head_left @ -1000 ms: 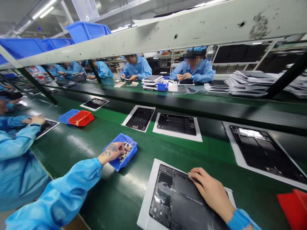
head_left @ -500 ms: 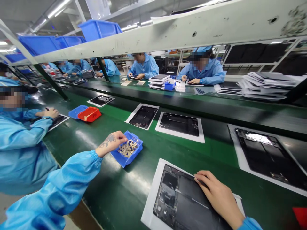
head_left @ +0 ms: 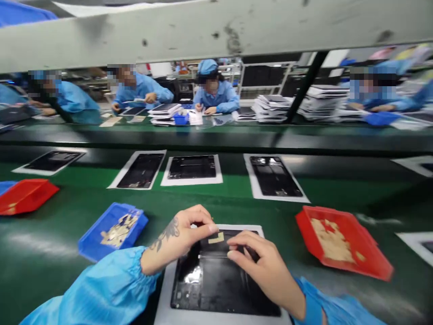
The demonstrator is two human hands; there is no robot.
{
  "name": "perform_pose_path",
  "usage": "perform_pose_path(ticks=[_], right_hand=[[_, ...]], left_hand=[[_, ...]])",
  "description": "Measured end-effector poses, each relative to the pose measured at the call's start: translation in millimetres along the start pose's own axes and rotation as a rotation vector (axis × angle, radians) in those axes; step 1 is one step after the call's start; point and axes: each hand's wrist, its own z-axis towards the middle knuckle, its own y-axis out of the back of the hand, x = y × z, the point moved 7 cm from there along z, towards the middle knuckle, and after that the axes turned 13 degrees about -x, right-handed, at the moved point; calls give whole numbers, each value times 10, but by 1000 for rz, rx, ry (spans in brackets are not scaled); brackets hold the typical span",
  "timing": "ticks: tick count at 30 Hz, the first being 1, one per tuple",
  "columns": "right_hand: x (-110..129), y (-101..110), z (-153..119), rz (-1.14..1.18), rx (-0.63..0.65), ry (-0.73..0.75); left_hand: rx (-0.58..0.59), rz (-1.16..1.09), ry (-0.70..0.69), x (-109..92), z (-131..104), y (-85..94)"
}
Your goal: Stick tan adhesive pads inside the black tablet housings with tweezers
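In front of me a black tablet shell (head_left: pixel 226 284) with its inner parts exposed rests on a white sheet (head_left: pixel 161 311). Over its far end is my left hand (head_left: pixel 191 230), closed in a pinch with a small beige strip (head_left: pixel 215 238) at its fingertips. My right hand (head_left: pixel 265 264) hovers on the other side of the strip, thumb and index finger bent towards it and slightly apart, with nothing visible between them. A blue tray (head_left: pixel 89 241) with several beige pieces stands to the left. Right of the shell is a red tray (head_left: pixel 375 253) of pale pieces.
Several more tablet shells on white sheets, one a shell (head_left: pixel 275 176) at back right, lie along the green bench (head_left: pixel 189 196). Another red tray (head_left: pixel 30 196) is at far left. A pale beam (head_left: pixel 189 34) crosses overhead. People in blue work across the bench beside stacked sheets (head_left: pixel 272 108).
My left hand has come from the blue tray to the tablet shell with a beige strip. My right hand has left the shell's edge. The view has swung right.
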Motion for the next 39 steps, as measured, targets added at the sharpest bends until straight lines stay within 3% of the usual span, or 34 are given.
perform_pose_path(ticks=[4,9,15,22,30,39], right_hand=[[-171,380,-176,8,-114,-166],[-437,888,-301,121,-189,-293],[-734,1389,-405,192,-415,-341],[-839,1601,-459,240,-436,-298],[-862,1922,-436,127,-510,-50],[-1056,2074,-479,37,-622,-24]], left_hand=[[155,-35,-38,-160,170,-663],[298,-85,-72,-311,304,-1251],[418,-383,141,-262,323,-1851],[448,-476,200,-262,412,-2259],[543,-691,448,-225,362,-2732],[436,-466,244,-211,510,-2853]])
